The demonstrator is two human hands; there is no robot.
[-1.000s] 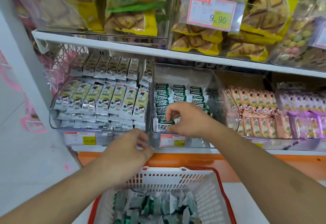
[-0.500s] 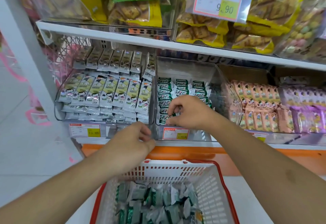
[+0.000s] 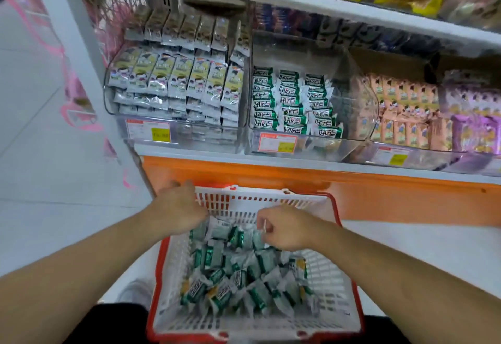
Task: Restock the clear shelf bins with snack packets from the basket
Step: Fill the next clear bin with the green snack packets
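While both hands are down in the basket (image 3: 344,284), the step in hand looks like gathering another batch of green packets (image 3: 238,273) for the middle clear bin (image 3: 360,116), which holds three neat rows of the same green packets but has spare room on its right side and toward the back. To do this well, I would take a small stack with the printed faces turned one way, so they can be laid onto the rows without toppling what is already lined up, and lift straight up past the rim to avoid snagging the slotted wall. The left hand (image 3: 180,208) sits at the far left corner of the basket with fingers curled down among the packets; whether it has actually gripped one I cannot tell, since the fingertips are hidden. The right hand (image 3: 283,231) is clenched, knuckles up, with a bit of pale wrapper edge showing at its fingers, so it seems to be pinching a packet just above the heap
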